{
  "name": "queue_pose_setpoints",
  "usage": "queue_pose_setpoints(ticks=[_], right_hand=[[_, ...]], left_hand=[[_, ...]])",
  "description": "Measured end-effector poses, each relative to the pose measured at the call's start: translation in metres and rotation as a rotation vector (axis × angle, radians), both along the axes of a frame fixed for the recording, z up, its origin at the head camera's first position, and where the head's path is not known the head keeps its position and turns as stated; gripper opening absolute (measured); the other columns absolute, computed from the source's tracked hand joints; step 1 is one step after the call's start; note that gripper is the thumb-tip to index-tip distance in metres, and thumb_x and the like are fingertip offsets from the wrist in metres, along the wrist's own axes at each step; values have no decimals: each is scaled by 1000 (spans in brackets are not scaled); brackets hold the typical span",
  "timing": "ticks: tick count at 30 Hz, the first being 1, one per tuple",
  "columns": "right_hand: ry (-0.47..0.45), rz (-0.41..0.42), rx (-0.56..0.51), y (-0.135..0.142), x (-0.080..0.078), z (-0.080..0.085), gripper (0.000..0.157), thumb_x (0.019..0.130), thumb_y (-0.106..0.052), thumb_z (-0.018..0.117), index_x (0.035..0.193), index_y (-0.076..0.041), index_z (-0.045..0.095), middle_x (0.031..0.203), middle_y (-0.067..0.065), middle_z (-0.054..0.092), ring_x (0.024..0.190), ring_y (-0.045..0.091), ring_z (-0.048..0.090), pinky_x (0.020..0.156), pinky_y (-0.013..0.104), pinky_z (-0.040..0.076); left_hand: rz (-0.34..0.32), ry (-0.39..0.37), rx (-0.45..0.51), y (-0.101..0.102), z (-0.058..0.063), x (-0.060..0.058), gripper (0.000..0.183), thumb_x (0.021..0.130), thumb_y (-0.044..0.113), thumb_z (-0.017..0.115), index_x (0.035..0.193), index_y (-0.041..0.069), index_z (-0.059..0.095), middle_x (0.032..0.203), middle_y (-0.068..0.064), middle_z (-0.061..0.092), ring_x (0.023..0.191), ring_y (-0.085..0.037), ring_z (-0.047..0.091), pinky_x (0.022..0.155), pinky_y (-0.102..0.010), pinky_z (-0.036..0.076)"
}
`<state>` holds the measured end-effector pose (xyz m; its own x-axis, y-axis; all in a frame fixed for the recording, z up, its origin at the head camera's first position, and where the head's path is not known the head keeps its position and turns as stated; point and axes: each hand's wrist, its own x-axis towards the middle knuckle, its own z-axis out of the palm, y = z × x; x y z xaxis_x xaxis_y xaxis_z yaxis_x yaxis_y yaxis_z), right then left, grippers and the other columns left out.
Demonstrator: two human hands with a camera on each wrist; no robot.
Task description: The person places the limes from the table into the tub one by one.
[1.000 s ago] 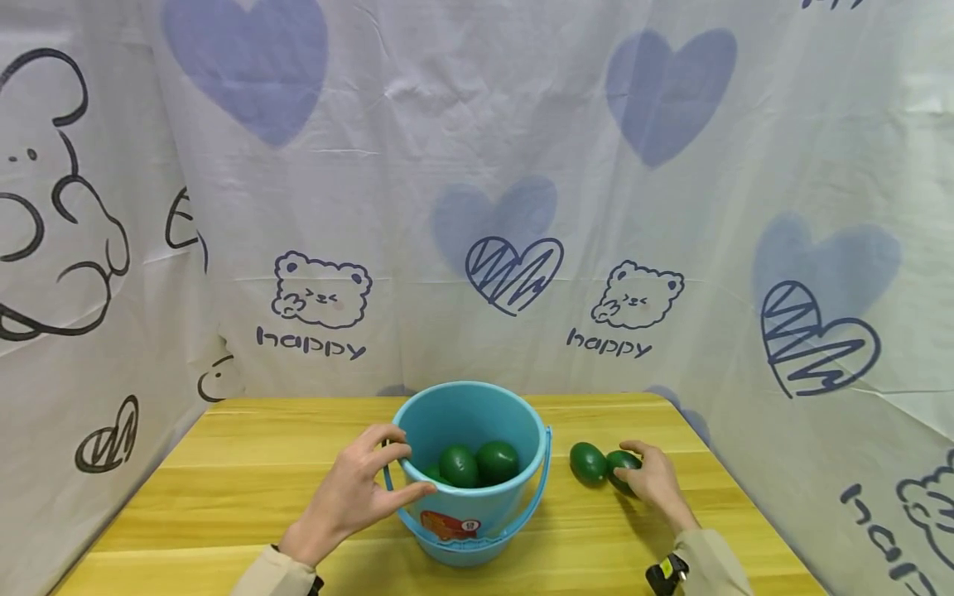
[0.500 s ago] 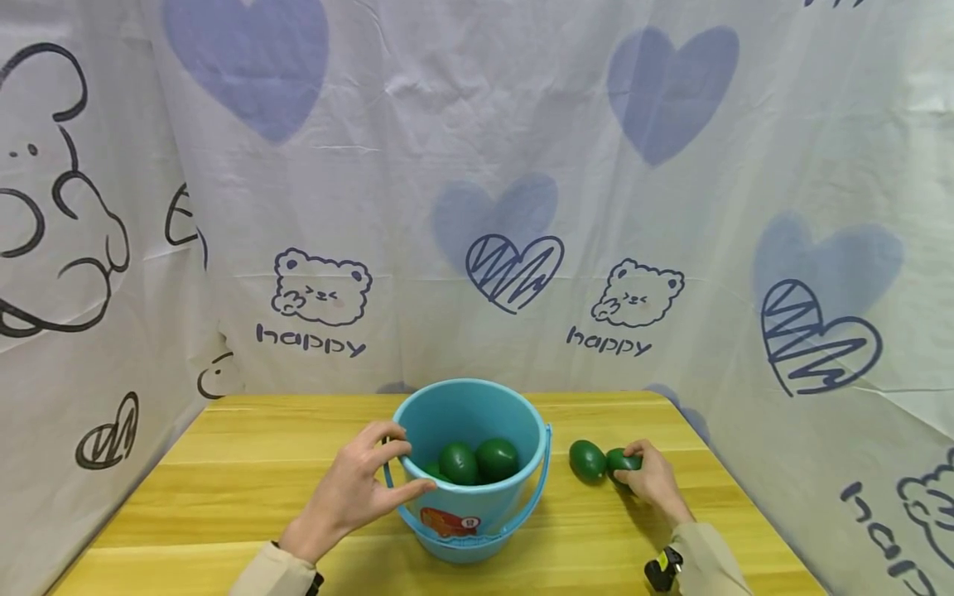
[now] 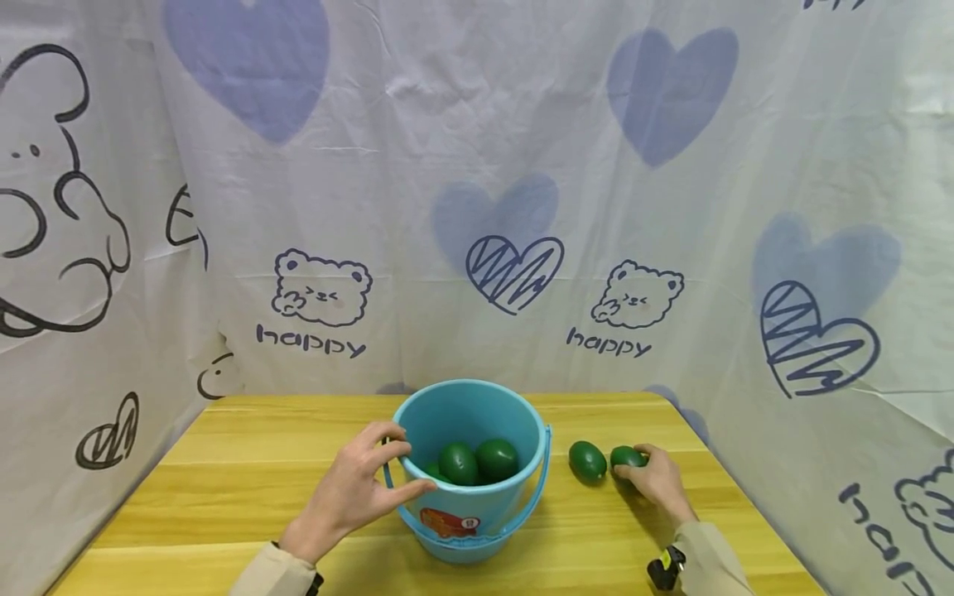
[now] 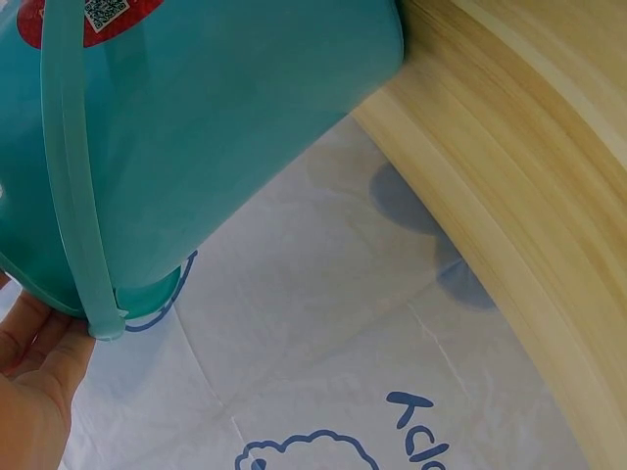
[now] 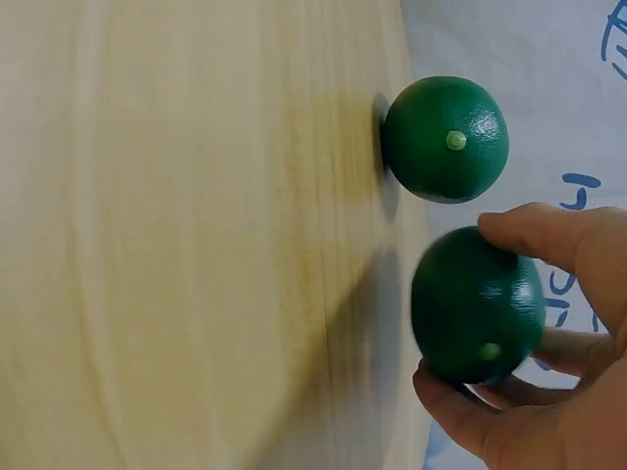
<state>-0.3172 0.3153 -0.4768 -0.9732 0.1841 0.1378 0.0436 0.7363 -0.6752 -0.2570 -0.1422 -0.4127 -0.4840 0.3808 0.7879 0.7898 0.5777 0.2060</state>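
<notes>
A light blue bucket (image 3: 477, 513) stands upright on the table, with several dark green avocados (image 3: 497, 461) inside. My left hand (image 3: 350, 488) grips the bucket's left rim, fingers hooked over the edge and thumb along the front. In the left wrist view, the fingertips sit near the handle's joint. To the right of the bucket, my right hand (image 3: 656, 478) holds a smooth green avocado (image 5: 477, 308) between thumb and fingers. Whether this avocado touches the table I cannot tell. Another avocado (image 3: 588, 462) lies on the table just left of it, a small gap between them.
The yellow wood-grain table (image 3: 246, 480) carries the bucket and fruit. A white cloth (image 3: 417, 207) printed with hearts and bears hangs behind the table and at both sides. The bucket's blue handle (image 3: 532, 505) hangs down across its front.
My right hand has shifted slightly to the right with the avocado, and a gap has opened between it and the neighbouring one. The left hand and bucket have stayed put.
</notes>
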Motion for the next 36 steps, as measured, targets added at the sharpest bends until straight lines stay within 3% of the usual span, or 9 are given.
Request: queue_pose_setpoints(ticks=[8, 18, 36], right_hand=[[77, -68, -60, -2, -1, 8, 59, 87, -24, 68, 135, 4, 47, 121, 34, 50, 101, 43, 55, 73, 46, 53], [106, -81, -89, -18, 0, 28, 58, 88, -31, 69, 137, -8, 49, 126, 26, 56, 103, 39, 60, 77, 46, 54], [132, -3, -257, -65, 8, 68, 52, 82, -23, 76, 130, -14, 55, 127, 20, 54, 106, 36, 58, 79, 41, 56]], left_hand=[[-5, -7, 8, 0, -1, 0, 44, 72, 50, 84, 91, 12, 73, 107, 1, 62, 100, -17, 63, 82, -36, 59], [6, -15, 1, 1, 1, 1, 46, 71, 52, 83, 91, 12, 73, 108, 0, 63, 101, -18, 62, 83, -37, 59], [0, -9, 9, 1, 0, 1, 45, 71, 51, 83, 91, 11, 73, 108, -2, 64, 100, -18, 62, 82, -36, 59]])
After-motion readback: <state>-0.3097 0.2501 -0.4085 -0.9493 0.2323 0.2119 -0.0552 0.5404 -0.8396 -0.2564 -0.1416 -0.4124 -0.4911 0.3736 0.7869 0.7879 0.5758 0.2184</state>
